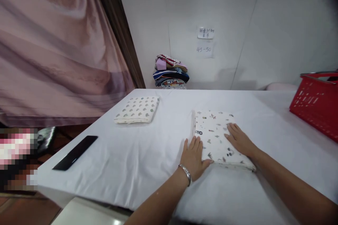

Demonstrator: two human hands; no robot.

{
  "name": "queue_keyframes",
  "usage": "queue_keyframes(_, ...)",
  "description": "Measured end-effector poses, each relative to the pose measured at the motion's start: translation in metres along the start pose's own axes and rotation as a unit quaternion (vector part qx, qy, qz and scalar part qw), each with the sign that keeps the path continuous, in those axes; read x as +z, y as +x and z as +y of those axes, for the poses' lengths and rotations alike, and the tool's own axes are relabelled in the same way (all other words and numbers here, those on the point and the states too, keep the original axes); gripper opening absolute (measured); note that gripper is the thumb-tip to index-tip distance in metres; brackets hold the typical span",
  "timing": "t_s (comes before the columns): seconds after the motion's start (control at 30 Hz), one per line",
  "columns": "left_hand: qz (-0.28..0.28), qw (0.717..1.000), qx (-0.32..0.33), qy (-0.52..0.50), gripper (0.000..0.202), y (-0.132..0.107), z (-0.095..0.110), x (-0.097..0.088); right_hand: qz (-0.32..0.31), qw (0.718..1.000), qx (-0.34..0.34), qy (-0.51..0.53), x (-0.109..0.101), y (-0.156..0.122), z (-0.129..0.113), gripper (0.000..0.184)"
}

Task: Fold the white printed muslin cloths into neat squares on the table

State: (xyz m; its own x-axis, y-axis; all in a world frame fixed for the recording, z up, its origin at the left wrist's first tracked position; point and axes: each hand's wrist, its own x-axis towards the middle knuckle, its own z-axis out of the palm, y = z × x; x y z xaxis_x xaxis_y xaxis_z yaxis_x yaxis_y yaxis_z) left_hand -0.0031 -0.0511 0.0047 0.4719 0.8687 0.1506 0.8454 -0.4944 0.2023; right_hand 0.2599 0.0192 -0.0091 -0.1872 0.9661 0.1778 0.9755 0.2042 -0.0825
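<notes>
A folded white cloth with small dark prints (pixel 213 126) lies on the white table (pixel 148 154) in front of me. My left hand (pixel 194 156) rests flat at the cloth's left near corner, fingers stretched out, a silver bracelet on the wrist. My right hand (pixel 239 139) lies flat on top of the cloth's right side, fingers spread. Neither hand grips anything. A second folded cloth with green prints (pixel 137 109) sits further left on the table, apart from both hands.
A black flat device (pixel 75 152) lies near the table's left edge. A red basket (pixel 315 103) stands at the right. A pile of coloured folded clothes (pixel 171 72) sits at the far edge by the wall. A pink curtain (pixel 58 45) hangs at left.
</notes>
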Motion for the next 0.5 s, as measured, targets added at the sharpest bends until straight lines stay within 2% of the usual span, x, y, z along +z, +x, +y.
queue_keyframes(0.1,0.003,1.0,-0.002,-0.007,0.073,0.0,0.0,0.0,-0.026,1.0,0.001,0.005,0.012,0.0,0.009,0.06)
queue_keyframes(0.2,-0.001,1.0,-0.003,-0.009,0.073,0.0,0.001,-0.001,-0.02,1.0,0.01,-0.002,0.008,0.007,0.011,0.059)
queue_keyframes(0.37,-0.001,1.0,-0.004,0.006,0.072,-0.001,0.006,-0.004,0.007,0.999,0.035,-0.024,-0.004,0.041,0.021,0.058)
queue_keyframes(0.5,0.013,1.0,0.004,0.025,0.073,-0.002,0.007,-0.004,0.012,0.999,0.033,-0.022,0.004,0.067,0.028,0.057)
